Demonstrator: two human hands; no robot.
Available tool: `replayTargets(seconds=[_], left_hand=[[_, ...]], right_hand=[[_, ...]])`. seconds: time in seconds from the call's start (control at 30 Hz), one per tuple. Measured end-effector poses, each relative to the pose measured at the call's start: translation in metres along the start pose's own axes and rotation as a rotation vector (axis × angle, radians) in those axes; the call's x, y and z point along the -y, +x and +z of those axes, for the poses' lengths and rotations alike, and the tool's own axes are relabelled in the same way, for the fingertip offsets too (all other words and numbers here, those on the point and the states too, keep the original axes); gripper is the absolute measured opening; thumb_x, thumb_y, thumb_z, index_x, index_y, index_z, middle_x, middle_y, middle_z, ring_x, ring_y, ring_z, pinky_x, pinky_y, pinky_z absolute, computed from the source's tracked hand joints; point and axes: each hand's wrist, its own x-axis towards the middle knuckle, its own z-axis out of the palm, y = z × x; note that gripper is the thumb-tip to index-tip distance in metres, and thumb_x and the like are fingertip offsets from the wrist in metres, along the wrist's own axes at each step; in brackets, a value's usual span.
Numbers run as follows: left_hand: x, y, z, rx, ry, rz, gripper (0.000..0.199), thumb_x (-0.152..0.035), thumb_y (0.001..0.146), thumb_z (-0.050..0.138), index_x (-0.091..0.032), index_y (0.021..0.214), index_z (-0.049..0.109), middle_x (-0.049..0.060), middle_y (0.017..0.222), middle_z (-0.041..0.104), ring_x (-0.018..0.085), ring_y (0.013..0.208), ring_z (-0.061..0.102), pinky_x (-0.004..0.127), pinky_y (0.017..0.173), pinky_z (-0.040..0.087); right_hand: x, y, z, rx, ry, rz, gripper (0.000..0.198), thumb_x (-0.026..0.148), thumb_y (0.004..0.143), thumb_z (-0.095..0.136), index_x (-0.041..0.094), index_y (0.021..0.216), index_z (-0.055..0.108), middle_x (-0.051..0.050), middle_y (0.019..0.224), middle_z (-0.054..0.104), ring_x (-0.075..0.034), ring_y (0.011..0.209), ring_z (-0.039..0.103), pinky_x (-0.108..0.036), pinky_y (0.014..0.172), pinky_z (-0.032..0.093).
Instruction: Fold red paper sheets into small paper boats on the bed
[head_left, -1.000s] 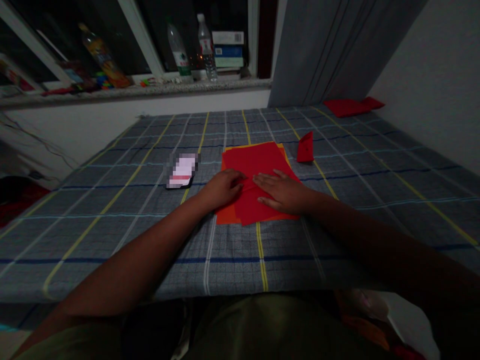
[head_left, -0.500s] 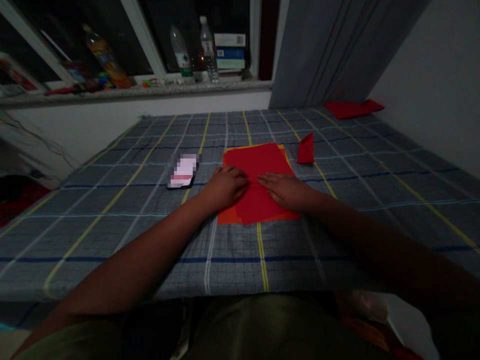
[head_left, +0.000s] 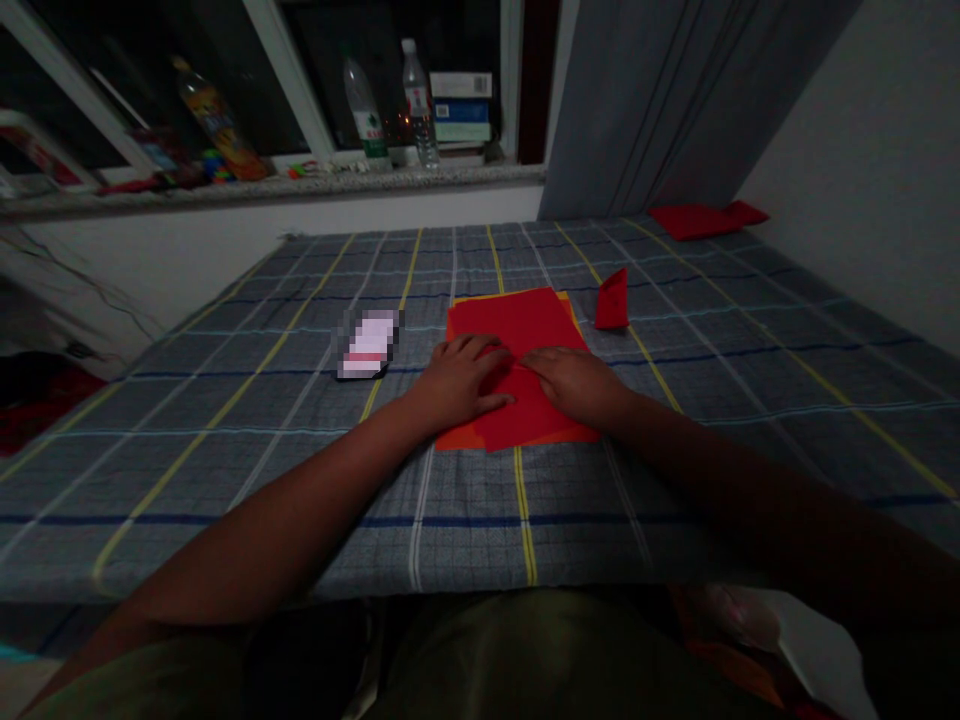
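Note:
A red sheet of paper (head_left: pixel 517 315) lies on top of orange sheets (head_left: pixel 456 438) whose edges stick out around it. My left hand (head_left: pixel 465 380) rests flat on the left half of the red sheet, its fingers spread and the thumb stretched out. On the right half lies my right hand (head_left: pixel 576 380), palm down with its fingers extended toward the middle. Both hands press on paper and grip nothing. Whether a smaller folded piece lies under them I cannot tell. A folded red paper piece (head_left: pixel 613 300) stands a little to the right of the stack.
A phone (head_left: pixel 369 343) with a blurred screen lies left of the papers on the plaid tablecloth (head_left: pixel 300 470). Red packets (head_left: pixel 705 220) lie at the far right corner. Bottles (head_left: pixel 367 120) and stacked boxes (head_left: pixel 461 110) stand on the windowsill (head_left: pixel 300 187).
My left hand has spread, with its thumb now stretched across the red sheet. My right hand has shifted slightly to the right. The papers and phone have stayed in place.

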Motion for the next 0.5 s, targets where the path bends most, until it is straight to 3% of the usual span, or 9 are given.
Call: replayTargets(seconds=[0.17,0.3,0.5], left_hand=[[0.003,-0.001,0.005,0.083,-0.066,-0.204,0.096,-0.071,0.082,0.073,-0.019,0.157,0.043,0.021,0.167,0.033,0.046,0.152,0.031,0.064,0.119,0.034],[0.016,0.0,0.012,0.114,-0.174,-0.202,0.098,-0.067,0.082,0.076,-0.014,0.157,0.042,0.023,0.168,0.028,0.041,0.156,0.029,0.053,0.127,0.028],[0.02,-0.004,0.01,0.064,-0.224,-0.172,0.102,-0.067,0.078,0.079,-0.017,0.158,0.041,0.021,0.17,0.025,0.04,0.158,0.026,0.054,0.127,0.029]], right_hand=[[-0.002,0.0,-0.001,0.007,-0.027,0.018,0.049,0.01,0.097,0.044,0.014,0.142,0.062,-0.015,0.146,0.065,-0.03,0.131,0.063,-0.047,0.111,0.048],[-0.004,0.001,-0.001,0.015,-0.028,0.005,0.05,0.009,0.097,0.043,0.014,0.142,0.062,-0.013,0.147,0.065,-0.028,0.133,0.062,-0.045,0.113,0.046],[-0.009,0.001,-0.002,0.033,-0.015,-0.036,0.053,0.008,0.096,0.043,0.014,0.146,0.06,-0.012,0.148,0.064,-0.027,0.135,0.061,-0.044,0.114,0.044]])
